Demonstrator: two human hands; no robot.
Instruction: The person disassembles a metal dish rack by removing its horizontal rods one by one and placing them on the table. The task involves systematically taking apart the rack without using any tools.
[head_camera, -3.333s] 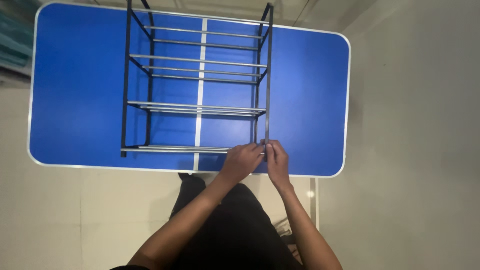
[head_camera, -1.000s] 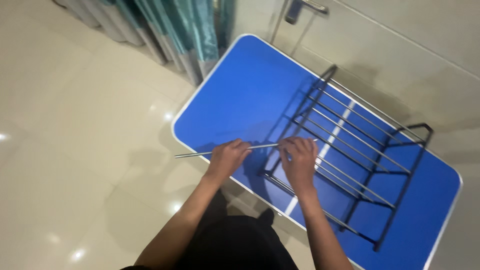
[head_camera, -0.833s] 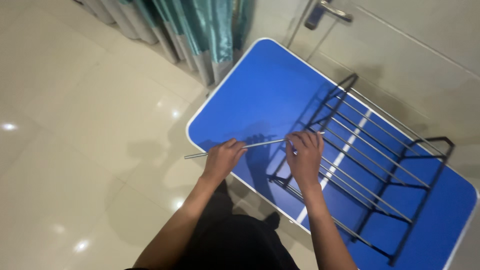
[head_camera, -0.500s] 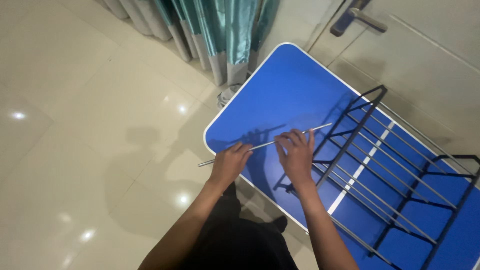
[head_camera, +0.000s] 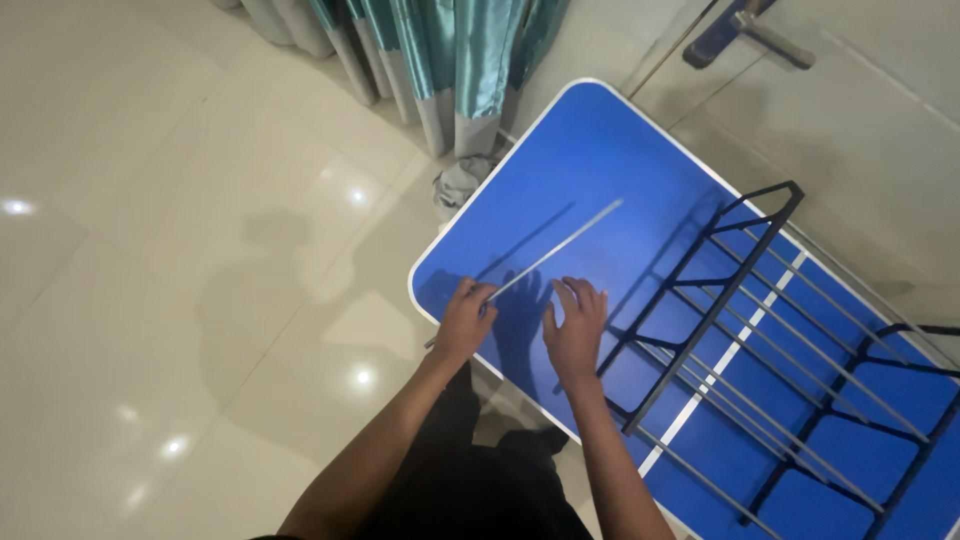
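Observation:
My left hand (head_camera: 465, 322) grips one end of a thin silver metal rod (head_camera: 560, 246), which slants up and to the right over the blue folding table (head_camera: 590, 160). My right hand (head_camera: 576, 325) hovers just right of the rod with its fingers spread and nothing in it. A black metal rack frame (head_camera: 735, 300) with several silver crossbars stands on the table to the right of both hands.
Teal curtains (head_camera: 450, 50) hang at the top, touching the glossy cream tiled floor (head_camera: 180, 250) left of the table. A door with a lever handle (head_camera: 750, 30) is at the upper right. The table's white rim runs close to my body.
The rod has come away from the rack and swung over the table's left end. My right hand has let go of it and opened. The view has shifted left.

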